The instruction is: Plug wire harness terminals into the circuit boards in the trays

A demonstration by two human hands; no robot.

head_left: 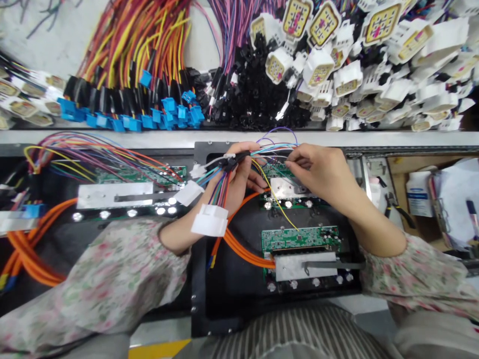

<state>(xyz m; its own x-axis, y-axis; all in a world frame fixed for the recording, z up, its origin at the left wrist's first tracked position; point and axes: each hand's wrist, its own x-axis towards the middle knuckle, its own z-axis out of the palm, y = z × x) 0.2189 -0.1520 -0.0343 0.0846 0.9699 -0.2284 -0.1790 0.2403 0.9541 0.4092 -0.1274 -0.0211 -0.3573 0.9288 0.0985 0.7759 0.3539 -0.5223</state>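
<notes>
The wire harness (239, 157) extends left to right above the upper circuit board (276, 170), its white plastic connectors (210, 220) pointing down-left. The left hand (236, 185) grips the black-wrapped trunk, fingers curled; the right hand (322, 167) pinches slender insulated wires (275, 148), fingertips together. A black tray (235, 294) lies beneath.

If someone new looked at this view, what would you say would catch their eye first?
Probably the heap of white connectors with yellow faces across the upper right, and the orange and yellow wires ending in blue connectors at upper left. Next, near the centre, the left hand and right hand hold thin coloured wires over a black case.
</notes>
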